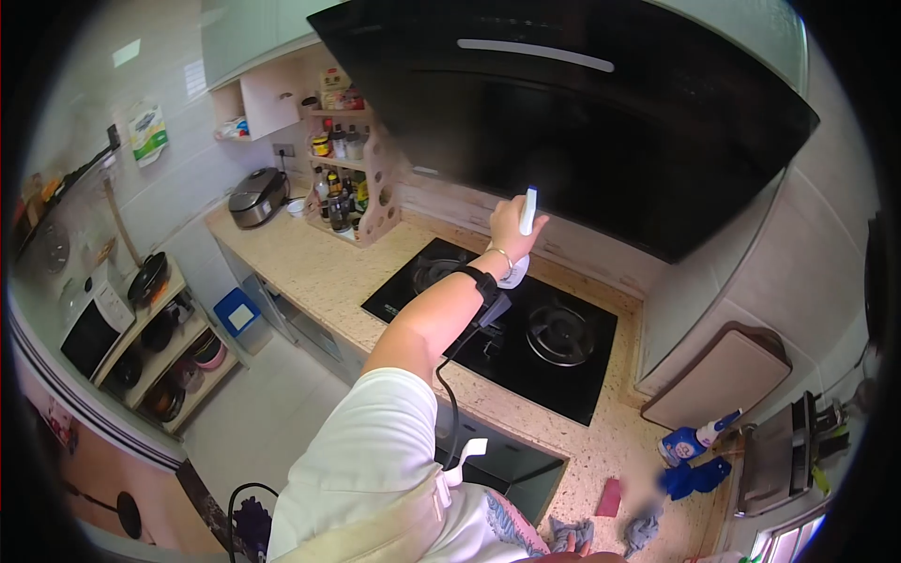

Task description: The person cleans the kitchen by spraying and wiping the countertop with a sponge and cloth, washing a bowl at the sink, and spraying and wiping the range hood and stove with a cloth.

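Observation:
My left hand (511, 230), with a bracelet and a black watch on the wrist, is stretched out over the gas hob (432, 255). It is closed around a white spray bottle (529, 211) with a blue tip, raised toward the black range hood (582, 141). The bottle's lower part shows beneath the wrist. At the bottom edge only a few fingertips of my right hand (584, 548) show, close to a grey cloth (567, 533); whether they grip it cannot be made out.
On the right counter are a blue spray bottle (682, 445), a dark blue cloth-like item (696, 477), a red cloth or pad (609, 497) and another grey cloth (642, 533). A board (718, 375) leans on the wall. Leftward stand a spice rack (380, 192) and rice cooker (255, 197).

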Available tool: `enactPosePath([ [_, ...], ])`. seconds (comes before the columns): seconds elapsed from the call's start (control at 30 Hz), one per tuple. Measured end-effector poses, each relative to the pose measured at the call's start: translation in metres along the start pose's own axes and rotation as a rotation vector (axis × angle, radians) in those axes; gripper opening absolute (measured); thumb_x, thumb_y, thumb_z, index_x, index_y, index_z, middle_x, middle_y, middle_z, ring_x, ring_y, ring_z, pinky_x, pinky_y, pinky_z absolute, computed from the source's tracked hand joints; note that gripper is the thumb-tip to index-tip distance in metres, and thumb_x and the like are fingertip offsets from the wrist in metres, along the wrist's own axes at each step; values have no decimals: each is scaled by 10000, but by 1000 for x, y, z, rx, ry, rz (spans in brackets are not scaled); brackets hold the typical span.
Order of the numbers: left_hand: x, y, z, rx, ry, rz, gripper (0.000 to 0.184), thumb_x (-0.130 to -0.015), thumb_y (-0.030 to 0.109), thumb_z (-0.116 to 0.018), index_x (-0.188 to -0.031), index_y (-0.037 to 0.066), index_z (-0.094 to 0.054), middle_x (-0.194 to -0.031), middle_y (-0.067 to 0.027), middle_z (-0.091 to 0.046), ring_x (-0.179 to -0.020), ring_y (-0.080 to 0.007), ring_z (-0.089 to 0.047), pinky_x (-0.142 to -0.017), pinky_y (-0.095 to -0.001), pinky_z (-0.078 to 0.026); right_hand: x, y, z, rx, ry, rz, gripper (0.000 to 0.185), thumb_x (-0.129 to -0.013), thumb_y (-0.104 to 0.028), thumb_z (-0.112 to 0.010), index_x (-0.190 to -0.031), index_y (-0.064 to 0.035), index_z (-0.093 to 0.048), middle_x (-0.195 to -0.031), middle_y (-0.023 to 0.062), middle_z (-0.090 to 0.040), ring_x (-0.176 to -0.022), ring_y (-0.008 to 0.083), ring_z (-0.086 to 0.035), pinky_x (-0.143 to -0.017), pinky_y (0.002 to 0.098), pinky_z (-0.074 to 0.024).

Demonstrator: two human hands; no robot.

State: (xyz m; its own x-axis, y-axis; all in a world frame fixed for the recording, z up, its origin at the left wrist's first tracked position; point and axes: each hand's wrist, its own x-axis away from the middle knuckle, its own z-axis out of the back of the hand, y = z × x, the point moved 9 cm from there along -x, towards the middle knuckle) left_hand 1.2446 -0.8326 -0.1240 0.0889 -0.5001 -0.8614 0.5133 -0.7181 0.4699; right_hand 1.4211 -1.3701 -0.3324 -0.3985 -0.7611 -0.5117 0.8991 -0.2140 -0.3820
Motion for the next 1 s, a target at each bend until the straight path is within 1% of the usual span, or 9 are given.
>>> enactPosePath([
  [0.13,-16,-26,21,-136,-55,146,292,-705,299,-761,-798,89,-580,-785,-129,-633,-828,-374,-569,-723,-485,-453,2,2,-10,-46,10,-8,460,-750,-244,-713,-1163,-102,-572,-1267,185,-539,-1170,349,-524,-950,442,-447],
  [0.33,-22,-163,62,-170,29,482,342,-741,366,-729,-942,104,-639,-916,-164,-667,-864,-382,-615,-768,-481,-478,4,-7,-18,-31,35,-79,436,-747,-258,-704,-1154,-138,-603,-1268,141,-549,-1167,336,-524,-965,441,-427],
  [0.43,-25,-187,102,-170,133,457,357,-738,393,-719,-952,115,-651,-916,-157,-669,-851,-382,-615,-762,-481,-479,25,19,-41,46,-72,-136,510,-755,-319,-701,-1225,-172,-571,-1317,90,-524,-1204,334,-486,-1004,451,-386],
  [0.53,-30,-202,109,-379,-67,338,374,-732,417,-715,-951,119,-657,-914,-153,-671,-865,-381,-612,-763,-478,-473,65,79,-80,142,-252,-378,623,-742,-409,-707,-1296,-195,-519,-1392,74,-454,-1271,341,-409,-1044,462,-338],
  [0.6,-28,-225,99,-277,-145,369,377,-721,418,-722,-945,122,-658,-904,-146,-671,-894,-374,-604,-780,-470,-461,60,77,-85,182,-257,-337,702,-726,-448,-722,-1338,-203,-482,-1468,101,-346,-1320,335,-354,-1064,458,-325],
  [0.67,-23,-244,84,-157,-289,411,377,-720,422,-721,-940,122,-656,-900,-135,-672,-913,-365,-599,-792,-464,-457,59,83,-92,236,-263,-357,648,-738,-393,-702,-1315,-184,-494,-1421,112,-385,-1283,317,-388,-1041,439,-347],
  [0.8,-23,-195,66,-2,-371,58,337,-716,397,-730,-894,127,-635,-847,-97,-668,-857,-348,-591,-763,-466,-461,43,81,-102,365,-323,-443,543,-763,-283,-664,-1269,-148,-518,-1326,135,-463,-1209,283,-458,-996,400,-390],
  [0.93,-11,-167,25,-23,-448,-40,316,-714,391,-733,-860,134,-623,-813,-72,-660,-839,-357,-584,-749,-477,-455,62,81,-116,549,-448,-528,447,-788,-173,-625,-1223,-111,-542,-1231,157,-541,-1135,249,-527,-951,361,-433],
  [1.0,-1,-140,14,36,-467,-89,299,-723,385,-725,-846,135,-618,-809,-76,-655,-835,-349,-588,-748,-470,-447,93,119,-125,408,-140,-576,577,-679,-316,-686,-1226,-207,-541,-1423,147,-386,-1285,323,-370,-1019,442,-352],
])
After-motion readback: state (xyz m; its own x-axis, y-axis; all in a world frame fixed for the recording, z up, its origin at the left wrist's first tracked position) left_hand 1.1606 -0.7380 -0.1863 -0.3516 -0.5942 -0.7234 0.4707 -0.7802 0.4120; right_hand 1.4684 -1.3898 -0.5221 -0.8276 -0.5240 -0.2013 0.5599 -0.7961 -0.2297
